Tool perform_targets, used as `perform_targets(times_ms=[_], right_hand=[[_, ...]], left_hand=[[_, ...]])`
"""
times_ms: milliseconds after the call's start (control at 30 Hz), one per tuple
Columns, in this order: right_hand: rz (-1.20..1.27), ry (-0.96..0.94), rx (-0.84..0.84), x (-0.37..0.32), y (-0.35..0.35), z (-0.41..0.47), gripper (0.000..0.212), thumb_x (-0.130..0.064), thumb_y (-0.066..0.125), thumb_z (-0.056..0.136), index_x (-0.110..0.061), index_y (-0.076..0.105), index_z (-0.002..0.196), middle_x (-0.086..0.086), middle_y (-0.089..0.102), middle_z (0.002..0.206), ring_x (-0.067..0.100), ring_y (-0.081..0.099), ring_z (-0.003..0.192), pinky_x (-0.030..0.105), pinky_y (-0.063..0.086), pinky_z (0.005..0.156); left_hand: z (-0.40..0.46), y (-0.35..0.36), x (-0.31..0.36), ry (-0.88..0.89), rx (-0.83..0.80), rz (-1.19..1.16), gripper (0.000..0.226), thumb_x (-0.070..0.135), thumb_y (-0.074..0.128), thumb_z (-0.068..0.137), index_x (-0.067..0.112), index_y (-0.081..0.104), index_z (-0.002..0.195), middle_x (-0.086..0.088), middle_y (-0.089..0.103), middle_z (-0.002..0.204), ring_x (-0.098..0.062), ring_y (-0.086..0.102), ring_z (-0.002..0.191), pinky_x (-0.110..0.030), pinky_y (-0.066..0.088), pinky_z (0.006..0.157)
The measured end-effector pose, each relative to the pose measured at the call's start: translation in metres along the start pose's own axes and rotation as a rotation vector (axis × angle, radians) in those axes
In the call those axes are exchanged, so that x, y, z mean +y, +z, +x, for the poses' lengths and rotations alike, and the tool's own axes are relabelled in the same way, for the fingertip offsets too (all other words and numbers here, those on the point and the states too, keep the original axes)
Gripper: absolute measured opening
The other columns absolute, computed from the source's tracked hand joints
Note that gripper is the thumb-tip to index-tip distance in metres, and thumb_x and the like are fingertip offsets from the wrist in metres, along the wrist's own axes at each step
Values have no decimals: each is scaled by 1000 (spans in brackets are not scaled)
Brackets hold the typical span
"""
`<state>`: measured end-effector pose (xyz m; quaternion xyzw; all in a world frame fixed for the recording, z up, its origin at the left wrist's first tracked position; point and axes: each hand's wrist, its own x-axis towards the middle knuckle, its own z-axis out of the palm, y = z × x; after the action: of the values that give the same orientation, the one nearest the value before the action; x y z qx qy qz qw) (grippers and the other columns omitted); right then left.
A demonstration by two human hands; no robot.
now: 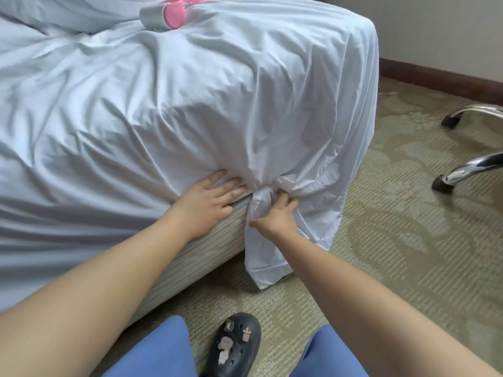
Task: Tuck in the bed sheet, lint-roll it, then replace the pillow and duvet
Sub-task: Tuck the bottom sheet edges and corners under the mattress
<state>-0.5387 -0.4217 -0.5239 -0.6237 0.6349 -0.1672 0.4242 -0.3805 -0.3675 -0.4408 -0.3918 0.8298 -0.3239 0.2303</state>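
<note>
Your left hand point(209, 198) lies flat, fingers straight, on the bed sheet point(190, 104) — just beside it, your right hand point(277, 216) has its grip round a bunched fold.

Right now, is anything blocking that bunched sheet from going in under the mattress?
Nothing visible does. The right hand grips the bunched sheet right at the seam above the striped base, and the left hand lies flat on the mattress edge beside it. The lint roller lies far up the bed.
</note>
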Motion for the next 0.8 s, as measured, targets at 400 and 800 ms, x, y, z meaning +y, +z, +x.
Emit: perform_targets(times_ms=[400,800], right_hand=[[-81,116,318,27,-70,23,33,-10,43,93,-13,44,126,12,59,120,33,57,110,34,39,76],[-245,-615,362,-14,-21,-32,52,-31,59,86,-16,43,133,4,48,127,24,42,118,34,35,97]], left_hand=[[13,-17,18,-8,-403,138,42,18,35,98,9,39,138,-16,-3,159,-34,-5,146,-56,-19,108],[-69,-28,-11,-71,24,263,45,-1,24,90,11,67,87,-4,61,83,-22,55,71,-36,33,70]])
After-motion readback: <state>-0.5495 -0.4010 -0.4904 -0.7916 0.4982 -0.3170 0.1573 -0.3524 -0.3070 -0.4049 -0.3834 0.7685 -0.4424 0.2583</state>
